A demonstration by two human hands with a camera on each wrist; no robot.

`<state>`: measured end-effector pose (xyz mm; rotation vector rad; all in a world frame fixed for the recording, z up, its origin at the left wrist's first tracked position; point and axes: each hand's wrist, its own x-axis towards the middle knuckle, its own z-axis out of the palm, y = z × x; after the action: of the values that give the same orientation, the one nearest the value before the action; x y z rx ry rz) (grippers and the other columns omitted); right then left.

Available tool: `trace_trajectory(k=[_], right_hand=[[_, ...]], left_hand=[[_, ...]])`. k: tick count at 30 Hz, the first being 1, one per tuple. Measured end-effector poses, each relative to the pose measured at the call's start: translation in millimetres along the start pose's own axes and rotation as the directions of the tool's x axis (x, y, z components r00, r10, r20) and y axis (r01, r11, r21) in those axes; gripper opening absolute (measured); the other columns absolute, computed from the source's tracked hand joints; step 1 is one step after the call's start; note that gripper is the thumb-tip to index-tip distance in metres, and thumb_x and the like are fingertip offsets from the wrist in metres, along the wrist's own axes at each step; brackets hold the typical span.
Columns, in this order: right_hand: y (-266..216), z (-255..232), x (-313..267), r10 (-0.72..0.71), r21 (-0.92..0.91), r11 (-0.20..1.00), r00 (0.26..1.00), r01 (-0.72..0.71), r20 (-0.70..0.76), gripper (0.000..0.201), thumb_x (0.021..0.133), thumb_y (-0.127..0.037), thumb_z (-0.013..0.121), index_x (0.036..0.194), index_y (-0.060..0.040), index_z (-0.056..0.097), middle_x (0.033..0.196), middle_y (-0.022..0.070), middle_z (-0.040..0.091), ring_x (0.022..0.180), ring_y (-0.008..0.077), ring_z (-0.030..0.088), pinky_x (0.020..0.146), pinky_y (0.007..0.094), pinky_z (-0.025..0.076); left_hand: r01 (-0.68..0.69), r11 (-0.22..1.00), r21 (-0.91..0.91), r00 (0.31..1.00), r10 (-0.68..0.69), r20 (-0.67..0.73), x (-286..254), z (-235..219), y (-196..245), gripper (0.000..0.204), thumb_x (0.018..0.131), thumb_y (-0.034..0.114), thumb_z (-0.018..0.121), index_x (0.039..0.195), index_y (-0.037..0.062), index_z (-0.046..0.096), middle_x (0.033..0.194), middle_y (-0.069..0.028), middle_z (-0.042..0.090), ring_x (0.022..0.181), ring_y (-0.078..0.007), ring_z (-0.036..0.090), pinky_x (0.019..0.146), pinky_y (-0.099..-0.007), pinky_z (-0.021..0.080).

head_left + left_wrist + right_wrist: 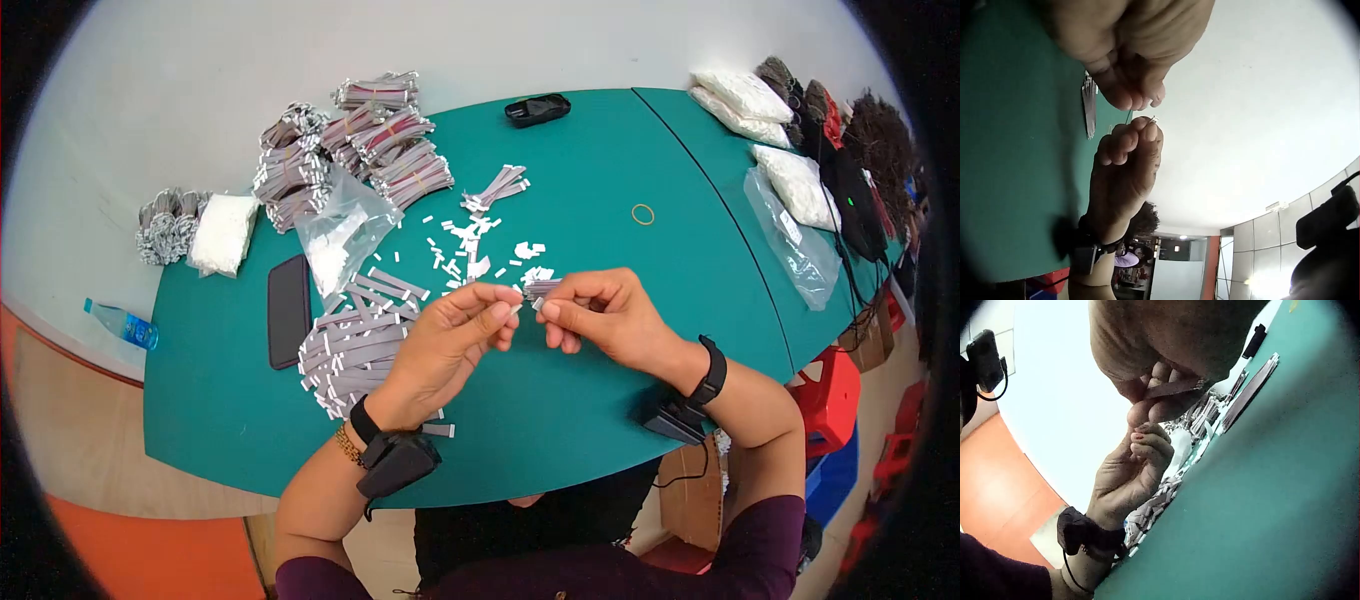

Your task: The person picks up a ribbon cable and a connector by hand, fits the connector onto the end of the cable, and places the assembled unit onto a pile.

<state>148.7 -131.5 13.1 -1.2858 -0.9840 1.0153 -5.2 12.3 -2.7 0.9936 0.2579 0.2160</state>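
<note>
In the head view my left hand [455,335] pinches a small white piece [516,309] between thumb and forefinger. Facing it, close by, my right hand [610,315] holds a short grey ribbon cable, its white end [538,303] poking out at the fingertips. From the right wrist, the grey ribbon cable [1175,389] lies across the curled fingers. The two hands' fingertips almost meet above the green table [600,440]. Just behind them lies a small stack of grey ribbon cables [543,287]. A heap of loose ribbon cables [350,355] spreads beside my left hand.
Small white pieces [470,240] are scattered beyond the hands. Bundled cables [385,150], a clear bag [345,235] and a phone [288,310] lie to the left. At the back sits a black object [537,110]; white packs [795,185] and a rubber band [643,214] are right.
</note>
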Motion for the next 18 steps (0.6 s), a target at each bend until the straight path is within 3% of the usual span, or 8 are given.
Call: trace_trajectory(k=[11,18], right_hand=[[4.8,1.7,-0.5,0.034,-0.008,0.999,0.996,-0.033,0.078,0.014,0.089,-0.014,0.058,0.086,-0.0019,0.064,0.07,0.0033,0.063,0.06,0.0057,0.057,0.052,0.0181,0.045],[5.8,3.9,-1.7,0.041,-0.068,0.997,0.993,-0.034,0.113,0.016,0.089,-0.015,0.057,0.085,-0.0019,0.064,0.071,0.0017,0.062,0.061,0.0049,0.056,0.053,0.0181,0.045]], left_hand=[[0.005,0.993,0.114,0.996,0.006,-0.093,-7.4,5.0,-0.7,0.021,0.086,0.012,0.062,0.103,-0.0006,0.062,0.089,-0.0046,0.062,0.079,-0.0097,0.057,0.074,-0.0223,0.047],[-0.034,0.975,0.218,0.997,0.047,-0.054,-6.7,2.7,-3.5,0.023,0.086,0.012,0.061,0.105,-0.0011,0.062,0.085,-0.0039,0.062,0.075,-0.0088,0.056,0.071,-0.0215,0.046]])
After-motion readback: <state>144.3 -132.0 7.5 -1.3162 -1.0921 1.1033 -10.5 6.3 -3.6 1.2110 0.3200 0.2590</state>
